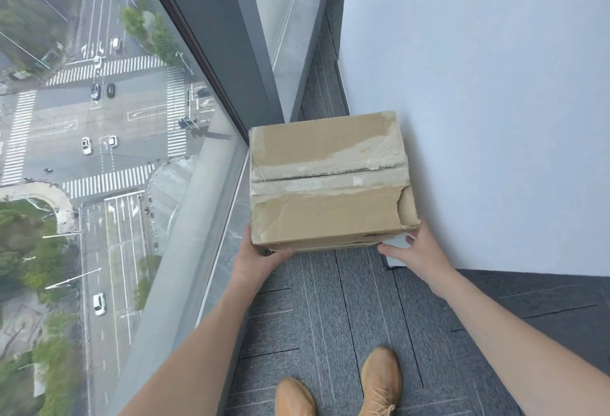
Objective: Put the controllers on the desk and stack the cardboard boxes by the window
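Note:
A worn brown cardboard box point(326, 181) with torn tape along its top seam sits in the corner between the floor-to-ceiling window point(109, 138) and the white wall point(478, 102). Beneath its near edge a thin line hints at another box under it, but I cannot tell for sure. My left hand point(260, 257) grips the box's near left bottom corner. My right hand point(416, 247) holds the near right bottom corner, fingers curled at the torn edge. No controllers or desk are in view.
Grey striped carpet point(330, 316) covers the floor in front of the box. My two tan shoes point(379, 379) stand at the bottom. A grey window frame post point(231, 36) and a narrow gap run behind the box. A stone sill point(231, 234) edges the glass.

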A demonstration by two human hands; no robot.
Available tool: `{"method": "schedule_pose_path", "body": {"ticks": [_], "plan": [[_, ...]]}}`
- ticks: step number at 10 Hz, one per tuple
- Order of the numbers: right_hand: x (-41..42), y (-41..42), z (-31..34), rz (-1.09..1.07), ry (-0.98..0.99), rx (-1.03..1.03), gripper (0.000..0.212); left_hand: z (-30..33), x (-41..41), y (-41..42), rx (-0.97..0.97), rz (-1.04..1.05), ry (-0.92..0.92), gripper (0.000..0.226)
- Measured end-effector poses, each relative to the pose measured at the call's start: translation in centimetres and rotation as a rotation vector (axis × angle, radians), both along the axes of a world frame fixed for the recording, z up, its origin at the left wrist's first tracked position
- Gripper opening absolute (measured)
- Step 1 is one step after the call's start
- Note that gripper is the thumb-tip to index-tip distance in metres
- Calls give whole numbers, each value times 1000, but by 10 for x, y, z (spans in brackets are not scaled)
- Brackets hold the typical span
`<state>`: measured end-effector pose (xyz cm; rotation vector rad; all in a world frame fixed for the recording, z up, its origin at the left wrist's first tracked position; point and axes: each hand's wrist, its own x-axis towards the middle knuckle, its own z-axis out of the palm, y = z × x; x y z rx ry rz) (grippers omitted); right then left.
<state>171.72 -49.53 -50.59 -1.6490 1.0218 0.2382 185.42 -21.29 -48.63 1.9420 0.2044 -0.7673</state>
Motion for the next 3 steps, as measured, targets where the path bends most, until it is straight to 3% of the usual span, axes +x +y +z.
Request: {"method": "schedule_pose_path", "body": {"ticks": [1, 2, 3], "plan": [[2, 4, 46, 45, 58, -49, 121, 49, 2, 3, 21, -15, 29, 115], [12, 7, 92, 195, 202, -189, 108, 96, 5, 0, 130, -92, 0, 118], [28, 14, 149, 280, 279, -355, 44, 144, -1, -7, 311, -363, -97, 110]]}}
